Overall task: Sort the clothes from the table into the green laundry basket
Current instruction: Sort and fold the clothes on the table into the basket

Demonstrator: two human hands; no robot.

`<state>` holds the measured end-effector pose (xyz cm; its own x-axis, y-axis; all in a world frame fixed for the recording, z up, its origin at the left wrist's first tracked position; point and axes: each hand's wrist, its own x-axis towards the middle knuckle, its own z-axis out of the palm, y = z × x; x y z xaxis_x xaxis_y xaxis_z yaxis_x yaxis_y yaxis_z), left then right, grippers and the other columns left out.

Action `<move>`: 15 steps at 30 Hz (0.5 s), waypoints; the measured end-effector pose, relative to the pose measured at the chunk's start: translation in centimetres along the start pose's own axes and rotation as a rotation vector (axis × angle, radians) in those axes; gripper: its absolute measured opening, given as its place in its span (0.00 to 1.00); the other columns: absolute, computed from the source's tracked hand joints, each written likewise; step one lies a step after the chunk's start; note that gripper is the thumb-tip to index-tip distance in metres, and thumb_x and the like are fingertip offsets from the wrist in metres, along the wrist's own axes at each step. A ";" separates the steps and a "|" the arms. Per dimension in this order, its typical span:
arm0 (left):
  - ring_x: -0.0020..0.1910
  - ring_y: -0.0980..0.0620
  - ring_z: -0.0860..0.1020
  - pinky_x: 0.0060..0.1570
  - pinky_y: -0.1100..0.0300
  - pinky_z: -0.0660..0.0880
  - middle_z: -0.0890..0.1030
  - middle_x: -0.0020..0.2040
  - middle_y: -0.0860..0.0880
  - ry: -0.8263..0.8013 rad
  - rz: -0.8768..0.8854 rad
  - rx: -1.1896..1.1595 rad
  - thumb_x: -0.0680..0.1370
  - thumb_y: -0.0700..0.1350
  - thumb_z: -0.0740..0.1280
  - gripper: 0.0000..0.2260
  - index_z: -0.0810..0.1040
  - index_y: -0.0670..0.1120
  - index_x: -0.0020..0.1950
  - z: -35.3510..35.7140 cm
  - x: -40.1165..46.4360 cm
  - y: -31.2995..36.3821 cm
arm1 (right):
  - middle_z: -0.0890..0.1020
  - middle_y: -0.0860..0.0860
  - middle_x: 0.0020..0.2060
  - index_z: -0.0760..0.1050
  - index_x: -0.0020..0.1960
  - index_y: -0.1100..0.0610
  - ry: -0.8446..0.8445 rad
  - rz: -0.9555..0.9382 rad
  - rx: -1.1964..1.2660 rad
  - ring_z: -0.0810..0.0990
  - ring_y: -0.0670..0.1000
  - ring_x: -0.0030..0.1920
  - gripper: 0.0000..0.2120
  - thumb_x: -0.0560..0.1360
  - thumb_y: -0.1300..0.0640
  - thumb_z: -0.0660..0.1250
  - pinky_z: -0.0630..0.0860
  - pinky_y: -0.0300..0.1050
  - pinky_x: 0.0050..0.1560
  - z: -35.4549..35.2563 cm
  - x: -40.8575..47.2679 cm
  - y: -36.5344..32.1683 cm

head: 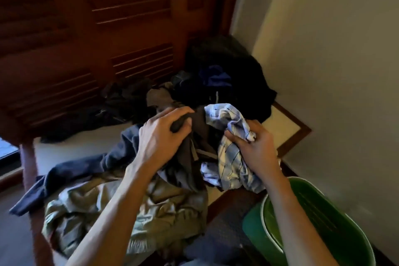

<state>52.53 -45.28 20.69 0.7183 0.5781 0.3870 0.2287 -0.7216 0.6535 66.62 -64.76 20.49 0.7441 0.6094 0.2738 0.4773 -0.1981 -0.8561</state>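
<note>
Dim corner of a room: dark red-brown louvred wooden doors [112,28] on the left and behind, a pale plain wall [336,54] on the right. Low desk [287,129] with a light top and a dark wooden edge sits in the corner, heaped with clothes. Far end of the heap: a black bundle [228,75] with a bit of blue fabric showing on it. Near end: a crumpled olive-green garment [121,214], shiny in the folds, and a long navy piece [71,170] trailing off the left side of the desk. Between the two hands: a dark grey-brown garment [190,162] with a lighter grey strip, and a light blue and white checked shirt [231,157] with thin dark lines, bunched and hanging down toward the desk's front edge. Left hand [162,136] has its grip clamped on a fold of the dark grey-brown garment, thumb and fingers curled round the cloth. Right hand [257,147] has its grip clamped on the checked shirt, fingers pinching a wad of it near the top. Both forearms are bare. Green laundry basket [319,218] stands at lower right, just beside the desk corner and under the right forearm; smooth green plastic with a paler rim, inside not visible enough to tell its contents. No labels, brand marks or readable writing on any garment or on the basket; picture is soft and blurred.
</note>
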 end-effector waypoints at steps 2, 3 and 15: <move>0.58 0.59 0.79 0.51 0.51 0.79 0.79 0.60 0.64 -0.037 0.074 -0.022 0.80 0.58 0.65 0.12 0.78 0.63 0.62 2.0 0.6 3.3 | 0.83 0.50 0.50 0.81 0.54 0.45 0.087 0.016 -0.049 0.81 0.48 0.52 0.10 0.74 0.49 0.75 0.76 0.42 0.52 -3.0 -0.8 0.6; 0.58 0.59 0.79 0.52 0.50 0.79 0.79 0.60 0.64 -0.052 0.105 -0.044 0.79 0.58 0.65 0.12 0.78 0.63 0.62 3.0 0.7 4.9 | 0.83 0.51 0.49 0.82 0.54 0.47 0.125 0.029 -0.057 0.81 0.48 0.51 0.10 0.74 0.49 0.74 0.76 0.43 0.52 -4.7 -1.4 1.0; 0.54 0.60 0.81 0.54 0.54 0.80 0.82 0.55 0.59 -0.191 0.323 -0.314 0.79 0.50 0.69 0.10 0.82 0.56 0.60 17.0 -0.8 24.6 | 0.82 0.54 0.42 0.81 0.48 0.52 0.470 0.250 -0.325 0.80 0.53 0.42 0.03 0.75 0.55 0.73 0.73 0.48 0.41 -28.2 -11.7 11.4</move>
<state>68.75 -69.97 25.39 0.8342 0.2419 0.4956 -0.2143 -0.6858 0.6955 76.56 -95.74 19.85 0.9425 0.1260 0.3096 0.3252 -0.5593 -0.7625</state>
